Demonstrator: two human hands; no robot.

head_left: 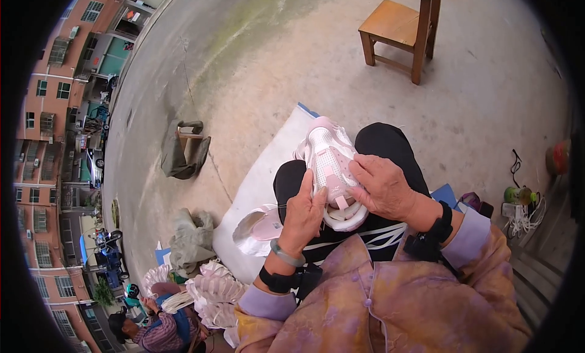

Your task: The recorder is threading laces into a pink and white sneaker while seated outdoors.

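A pink and white sneaker rests between my knees, its toe pointing away from me and its ankle opening toward me. My left hand grips the left side of the opening, thumb on the collar edge and index finger stretched along the upper. On the other side my right hand pinches the right eyelet edge with fingers and thumb. I cannot make out whether a lace is between those fingertips. Another pink and white shoe lies on the white sheet left of my knee.
Several pale shoes are heaped at the lower left, beside a grey-green bag and a seated person. A wooden chair stands far right. A draped stool is at left. White cords lie near a green bottle.
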